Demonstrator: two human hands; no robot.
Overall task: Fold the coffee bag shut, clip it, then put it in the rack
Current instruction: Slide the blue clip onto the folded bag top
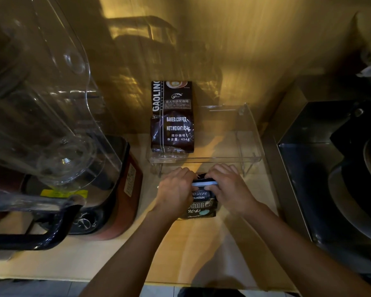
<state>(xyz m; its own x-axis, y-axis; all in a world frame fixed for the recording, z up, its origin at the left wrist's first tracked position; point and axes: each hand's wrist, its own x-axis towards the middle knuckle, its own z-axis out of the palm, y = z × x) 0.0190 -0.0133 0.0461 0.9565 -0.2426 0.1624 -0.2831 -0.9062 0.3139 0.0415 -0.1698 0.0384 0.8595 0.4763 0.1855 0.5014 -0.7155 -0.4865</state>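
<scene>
A small dark coffee bag with white and teal print stands on the wooden counter just in front of a clear acrylic rack. A pale blue clip lies across the bag's folded top. My left hand grips the bag's top left end. My right hand presses on the clip's right end and the bag's top. A taller dark coffee bag marked BAKED.COFFEE stands upright in the left part of the rack.
A blender with a clear jug and red base fills the left side of the counter. To the right sits a dark steel sink holding a pan. A golden wall rises behind the rack. The rack's right part holds nothing.
</scene>
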